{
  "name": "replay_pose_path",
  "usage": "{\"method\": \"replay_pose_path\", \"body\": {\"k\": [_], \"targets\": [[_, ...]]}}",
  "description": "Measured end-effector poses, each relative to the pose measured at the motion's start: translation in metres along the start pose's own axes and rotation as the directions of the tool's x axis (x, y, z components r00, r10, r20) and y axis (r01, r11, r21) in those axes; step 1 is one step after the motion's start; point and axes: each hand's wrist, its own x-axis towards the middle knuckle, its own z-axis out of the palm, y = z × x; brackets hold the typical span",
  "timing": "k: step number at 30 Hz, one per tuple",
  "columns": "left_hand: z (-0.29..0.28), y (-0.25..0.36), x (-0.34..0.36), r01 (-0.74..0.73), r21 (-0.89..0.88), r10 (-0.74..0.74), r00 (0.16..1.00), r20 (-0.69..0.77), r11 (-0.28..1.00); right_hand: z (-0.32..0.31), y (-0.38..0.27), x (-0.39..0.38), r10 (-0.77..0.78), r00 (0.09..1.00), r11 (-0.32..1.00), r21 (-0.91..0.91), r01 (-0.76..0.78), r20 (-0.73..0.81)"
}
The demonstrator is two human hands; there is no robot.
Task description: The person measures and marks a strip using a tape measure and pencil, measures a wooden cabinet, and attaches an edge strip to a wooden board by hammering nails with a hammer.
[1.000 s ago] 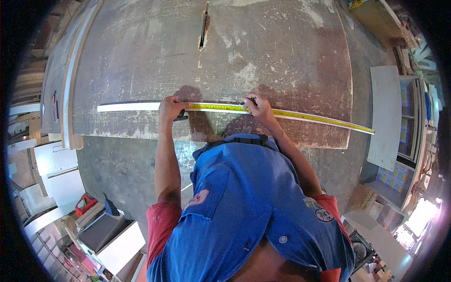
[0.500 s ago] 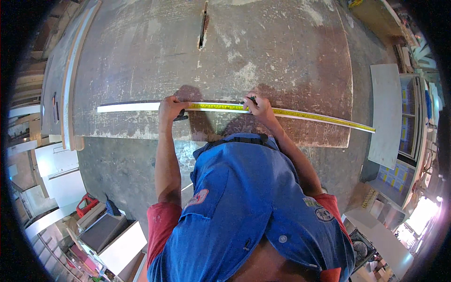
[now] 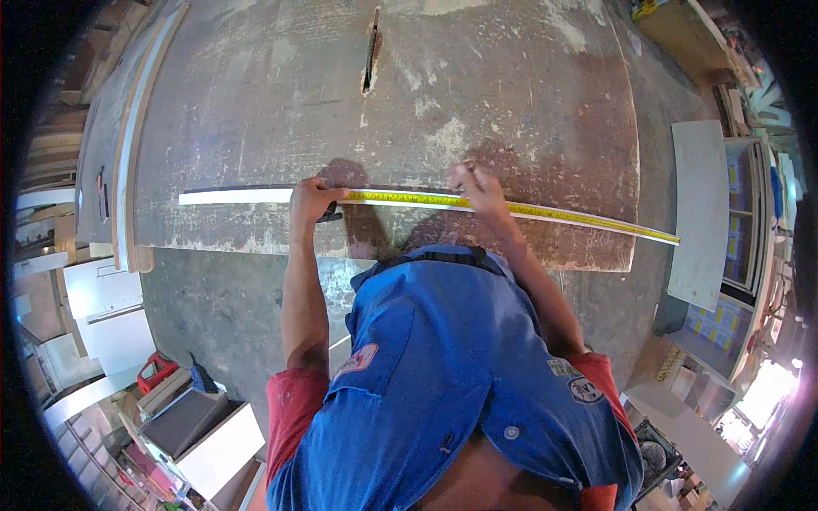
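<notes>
A long white strip (image 3: 234, 198) lies across the worn brown worktop (image 3: 281, 128). Along its right part runs a yellow tape measure blade (image 3: 554, 211), reaching the strip's right end. My left hand (image 3: 313, 201) is closed on the tape measure, whose dark case (image 3: 330, 215) shows partly under the fingers; the hand presses at the strip. Just above the blade, right of the middle, is my right hand (image 3: 481, 192). Its fingers are curled together and blurred at the tips, so what they hold cannot be made out.
A slot (image 3: 371, 51) cuts into the worktop's far part. Along the left side lies a long wooden-edged piece (image 3: 136, 128). A white panel (image 3: 699, 213) stands at the right, beside shelving (image 3: 740, 221). A box with a white side (image 3: 217, 451) is at the lower left, a fan (image 3: 654, 456) at the lower right.
My right hand has lifted off the strip and shifted slightly right and away from me. The dark, slim thing seen in its fingers earlier no longer shows clearly. My left hand stays put.
</notes>
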Motion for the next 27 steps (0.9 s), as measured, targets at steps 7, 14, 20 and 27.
{"method": "replay_pose_path", "body": {"k": [7,14,20,27], "targets": [[0.003,-0.009,0.000,-0.002,0.039,0.001,1.000,0.009,0.999,-0.067,-0.283,0.039,0.250,0.966,0.928,0.269,-0.259,0.067],[0.002,-0.010,0.003,0.006,0.013,-0.006,1.000,0.010,1.000,-0.109,-0.358,0.009,-0.390,0.854,0.895,-0.074,0.439,0.344],[0.000,-0.005,0.001,0.005,0.063,-0.007,1.000,0.029,0.998,-0.116,-0.363,0.003,-0.434,0.801,0.835,-0.151,0.530,0.413],[-0.007,0.002,-0.004,-0.028,0.039,0.026,0.999,0.033,0.999,-0.118,-0.358,0.000,-0.418,0.813,0.836,-0.177,0.519,0.406]]}}
